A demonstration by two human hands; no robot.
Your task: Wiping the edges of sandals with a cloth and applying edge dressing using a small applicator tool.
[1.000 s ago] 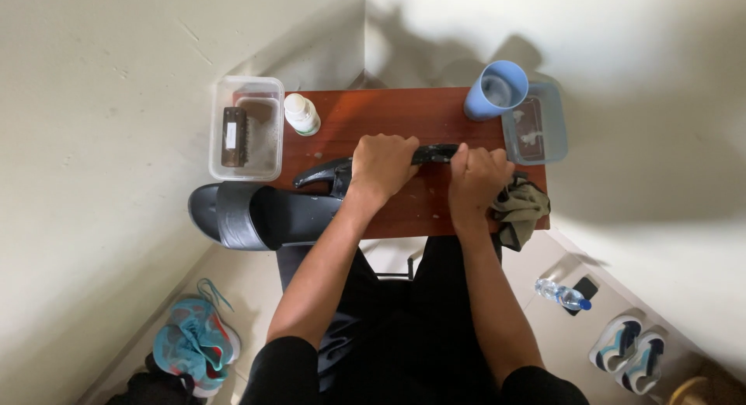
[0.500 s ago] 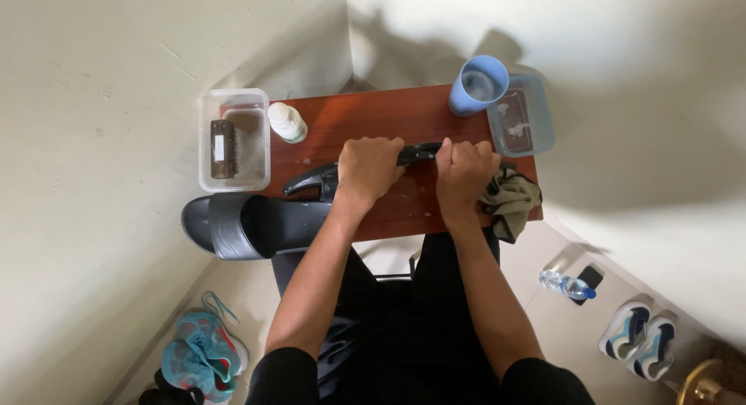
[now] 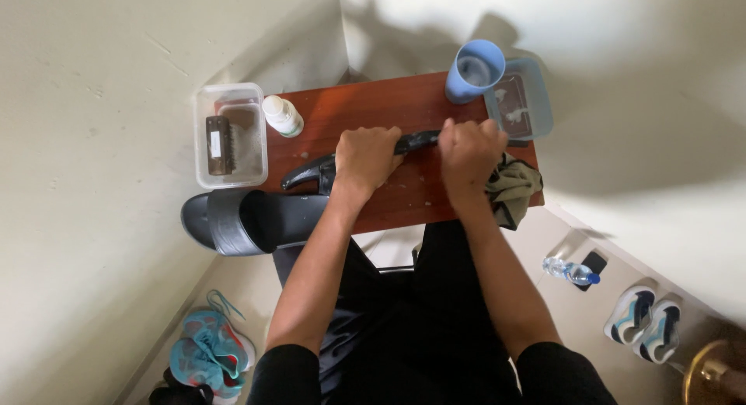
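Cream walls hem a small wooden table (image 3: 373,109). Both hands, left hand (image 3: 365,158) and right hand (image 3: 468,151), clench a black slide sandal (image 3: 416,141) at its centre, a blue cup (image 3: 474,69) beyond.

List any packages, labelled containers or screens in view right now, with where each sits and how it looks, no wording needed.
Small bottle: far left of the table, white, pale label with a green band.
Brush: in the clear tub left of the table, brown, small white label on top.
Water bottle: floor on the right, clear, blue cap.
Dark flat item: beside that bottle, maybe a phone; cannot tell.
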